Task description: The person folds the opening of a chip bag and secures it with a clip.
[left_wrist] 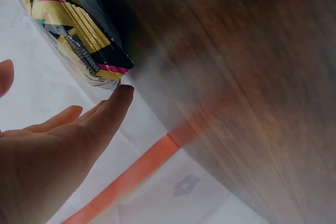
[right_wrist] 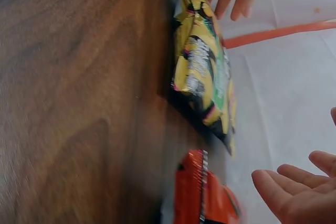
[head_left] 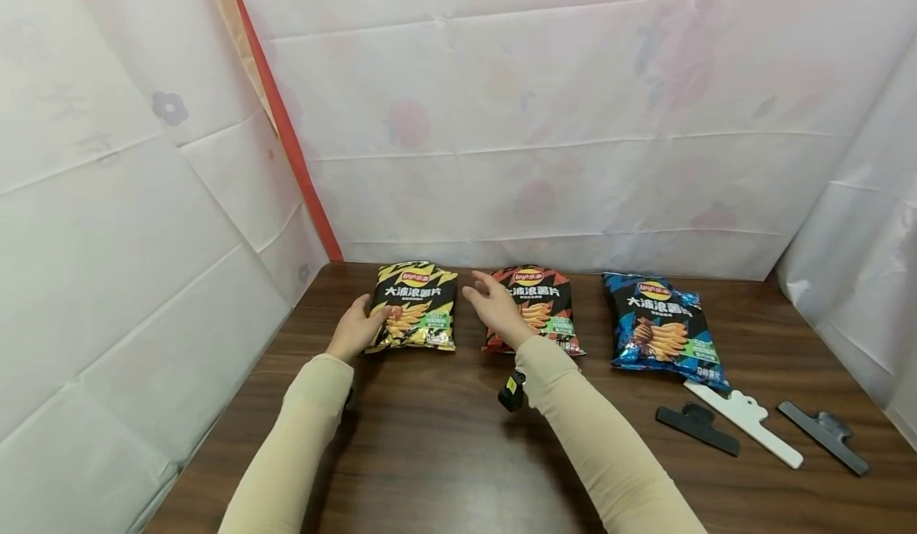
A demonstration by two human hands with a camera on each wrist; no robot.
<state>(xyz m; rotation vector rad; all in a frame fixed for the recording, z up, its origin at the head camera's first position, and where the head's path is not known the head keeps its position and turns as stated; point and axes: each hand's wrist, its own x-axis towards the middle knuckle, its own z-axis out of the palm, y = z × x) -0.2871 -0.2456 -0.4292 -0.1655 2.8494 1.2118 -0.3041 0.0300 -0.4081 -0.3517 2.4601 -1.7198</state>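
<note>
While a brown wooden table (head_left: 430, 454) spreads beneath everything, three bags of chips lie along its far side: the blue bag (head_left: 662, 323) at the right, the red bag (head_left: 540, 303) in the middle and the yellow bag (head_left: 415, 295) at the left. The left hand (head_left: 358, 327), fingers extended and thumb apart, is at the yellow bag's left edge without gripping it, though whether a fingertip touches is unclear; the right hand (head_left: 501, 309), likewise unclenched and holding nothing, hovers by the red bag's left edge.
</note>
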